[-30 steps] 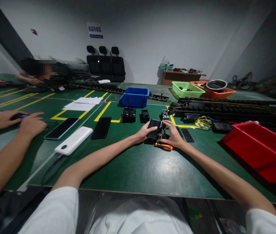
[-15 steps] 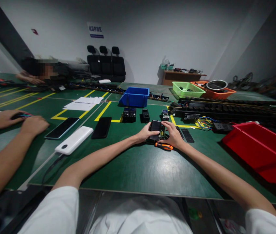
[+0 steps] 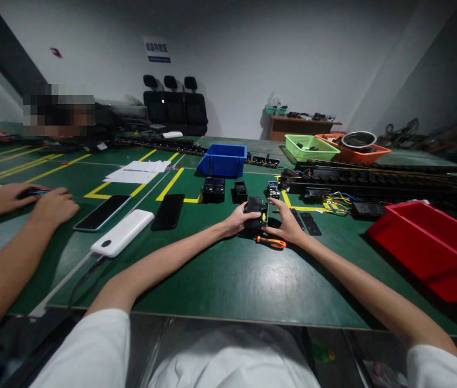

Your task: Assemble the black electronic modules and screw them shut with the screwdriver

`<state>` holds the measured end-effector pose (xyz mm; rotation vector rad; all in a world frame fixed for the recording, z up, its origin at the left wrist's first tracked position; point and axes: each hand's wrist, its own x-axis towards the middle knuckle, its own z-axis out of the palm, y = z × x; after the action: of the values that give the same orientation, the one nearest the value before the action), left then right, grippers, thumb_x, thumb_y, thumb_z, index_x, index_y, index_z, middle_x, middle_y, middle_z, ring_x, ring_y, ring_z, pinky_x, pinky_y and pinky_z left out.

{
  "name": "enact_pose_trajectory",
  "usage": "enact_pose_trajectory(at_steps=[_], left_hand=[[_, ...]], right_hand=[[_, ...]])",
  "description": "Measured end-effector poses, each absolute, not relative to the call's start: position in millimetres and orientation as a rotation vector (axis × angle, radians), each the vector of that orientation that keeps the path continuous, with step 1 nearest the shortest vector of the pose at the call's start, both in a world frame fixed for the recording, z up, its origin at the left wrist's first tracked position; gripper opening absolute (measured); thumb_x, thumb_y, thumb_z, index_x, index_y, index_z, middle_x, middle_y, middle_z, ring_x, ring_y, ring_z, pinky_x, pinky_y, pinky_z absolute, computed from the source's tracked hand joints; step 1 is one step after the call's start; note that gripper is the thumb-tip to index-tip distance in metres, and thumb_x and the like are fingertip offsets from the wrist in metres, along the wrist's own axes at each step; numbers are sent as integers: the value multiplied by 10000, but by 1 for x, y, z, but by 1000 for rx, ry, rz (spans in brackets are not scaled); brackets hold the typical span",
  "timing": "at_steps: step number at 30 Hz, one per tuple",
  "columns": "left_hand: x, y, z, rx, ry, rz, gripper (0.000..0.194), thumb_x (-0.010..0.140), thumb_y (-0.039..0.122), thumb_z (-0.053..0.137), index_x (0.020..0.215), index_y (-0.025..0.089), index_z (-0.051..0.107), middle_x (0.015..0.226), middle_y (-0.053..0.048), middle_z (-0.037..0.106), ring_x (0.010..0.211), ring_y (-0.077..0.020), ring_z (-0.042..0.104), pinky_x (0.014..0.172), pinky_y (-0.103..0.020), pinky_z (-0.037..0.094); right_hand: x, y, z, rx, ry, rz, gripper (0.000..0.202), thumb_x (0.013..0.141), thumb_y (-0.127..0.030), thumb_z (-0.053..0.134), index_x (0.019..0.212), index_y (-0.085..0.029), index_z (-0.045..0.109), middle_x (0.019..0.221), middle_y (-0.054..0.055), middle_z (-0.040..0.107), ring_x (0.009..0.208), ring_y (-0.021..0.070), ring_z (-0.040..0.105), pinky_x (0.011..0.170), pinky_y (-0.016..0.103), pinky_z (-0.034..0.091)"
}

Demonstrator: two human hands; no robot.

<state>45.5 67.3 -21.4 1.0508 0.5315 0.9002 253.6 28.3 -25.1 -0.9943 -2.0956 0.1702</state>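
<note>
My left hand [image 3: 240, 220] is closed around the left side of a small black electronic device [image 3: 255, 206], its thumb across the front. My right hand [image 3: 288, 225] grips a thin green circuit board [image 3: 268, 213] at the device's right side by its edges. Whether board and device are joined I cannot tell. Just below them on the green table lies a screwdriver with an orange and black handle [image 3: 271, 242]; its shaft is hidden. Flat black plates [image 3: 311, 223] lie right of my right hand. Beyond my hands stand small black modules [image 3: 214, 189] and another black module [image 3: 240, 191].
Left are a white power bank [image 3: 122, 233], two phones and a co-worker's hands [image 3: 55, 207] with wires. A blue bin [image 3: 224, 160] stands ahead, a red bin [image 3: 434, 253] right. Long black assemblies [image 3: 366, 180] and a green basket [image 3: 311, 147] lie at the back right.
The black device has turned in my hands, so its front looks darker and the board's edge shows more at the right. The co-worker's hands have shifted slightly left.
</note>
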Motion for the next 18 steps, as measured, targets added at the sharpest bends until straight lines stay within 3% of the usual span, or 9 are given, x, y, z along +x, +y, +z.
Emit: enact_pose_trajectory(at_steps=[8,18], left_hand=[[45,61,-14,1060,514,879,585,635,182,837,1156,142,575,1098,-95,668,933,-208,659,953,-418,504],[46,65,-20,1108,491,904,620,601,214,859,1153,133,587,1142,-114,649,1015,-226,624,977,-425,475]], right_hand=[[253,28,-27,-1007,-2076,185,922,720,-428,772,1475,-271,268,1376,145,456,1175,325,535,962,539,496],[253,24,-24,-985,-2079,131,895,715,-430,777,1450,-271,292,1345,141,463,1129,303,548,891,489,545]])
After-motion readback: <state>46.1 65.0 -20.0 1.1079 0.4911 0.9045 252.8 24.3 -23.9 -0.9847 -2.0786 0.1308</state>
